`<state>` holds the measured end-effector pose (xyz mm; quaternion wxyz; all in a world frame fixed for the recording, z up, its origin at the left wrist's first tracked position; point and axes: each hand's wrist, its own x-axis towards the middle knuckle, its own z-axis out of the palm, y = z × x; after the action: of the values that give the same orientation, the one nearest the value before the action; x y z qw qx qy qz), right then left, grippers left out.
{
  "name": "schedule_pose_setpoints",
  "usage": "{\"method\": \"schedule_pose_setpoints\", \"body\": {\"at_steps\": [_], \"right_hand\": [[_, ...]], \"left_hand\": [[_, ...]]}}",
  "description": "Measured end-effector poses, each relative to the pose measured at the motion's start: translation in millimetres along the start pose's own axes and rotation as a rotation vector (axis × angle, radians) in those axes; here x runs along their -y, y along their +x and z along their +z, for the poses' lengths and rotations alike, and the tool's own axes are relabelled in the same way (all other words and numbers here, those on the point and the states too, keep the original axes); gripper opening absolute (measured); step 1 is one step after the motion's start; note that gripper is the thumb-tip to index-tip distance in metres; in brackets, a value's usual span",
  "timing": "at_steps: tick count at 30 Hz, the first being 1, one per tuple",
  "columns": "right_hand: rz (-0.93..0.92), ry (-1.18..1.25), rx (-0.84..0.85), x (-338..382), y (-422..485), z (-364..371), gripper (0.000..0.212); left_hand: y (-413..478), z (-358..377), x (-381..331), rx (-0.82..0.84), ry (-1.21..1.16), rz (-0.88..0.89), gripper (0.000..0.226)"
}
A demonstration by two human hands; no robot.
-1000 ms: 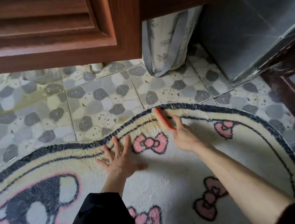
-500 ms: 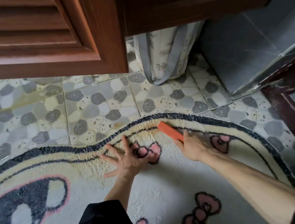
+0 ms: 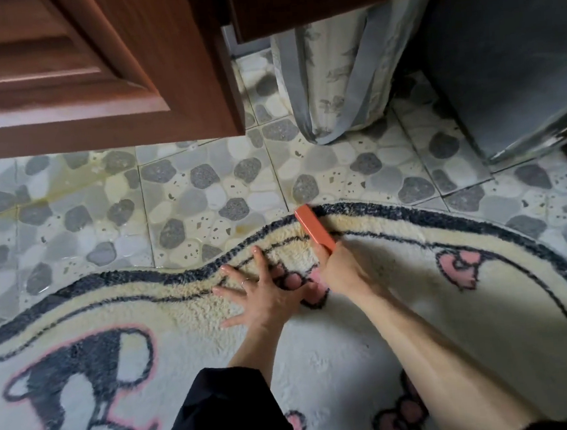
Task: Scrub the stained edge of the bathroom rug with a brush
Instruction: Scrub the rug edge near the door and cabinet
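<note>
Pressing flat on the cream rug (image 3: pixel 322 365), left hand (image 3: pixel 265 295) has fingers spread, just beside the right hand (image 3: pixel 345 271), which grips the orange brush (image 3: pixel 314 229) by its near end. Brush lies across the yellowed band, far tip at the dark rug border (image 3: pixel 412 214). Beyond: pebble-pattern floor tiles (image 3: pixel 204 187), wooden cabinet door (image 3: pixel 92 77), grey-trimmed fabric (image 3: pixel 338 73).
</note>
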<state>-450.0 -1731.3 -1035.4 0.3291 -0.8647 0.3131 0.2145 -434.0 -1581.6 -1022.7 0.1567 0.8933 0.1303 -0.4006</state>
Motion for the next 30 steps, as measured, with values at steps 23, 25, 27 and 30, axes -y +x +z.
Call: {"method": "schedule_pose_setpoints", "body": {"at_steps": [23, 25, 27, 30], "right_hand": [[0.079, -0.034, 0.008, 22, 18, 11, 0.046], [0.085, -0.039, 0.009, -2, -5, -1, 0.052], [0.204, 0.016, -0.026, -33, -41, -25, 0.052], [0.402, 0.035, -0.199, -44, -45, -35, 0.066]], "left_hand": [[5, -10, 2, 0.055, 0.178, -0.024, 0.134], [3, -13, 2, 0.07, 0.254, -0.015, 0.135], [5, -22, 2, 0.101, 0.345, 0.006, 0.133], [22, -42, 1, 0.171, 0.501, 0.048, 0.127]]}}
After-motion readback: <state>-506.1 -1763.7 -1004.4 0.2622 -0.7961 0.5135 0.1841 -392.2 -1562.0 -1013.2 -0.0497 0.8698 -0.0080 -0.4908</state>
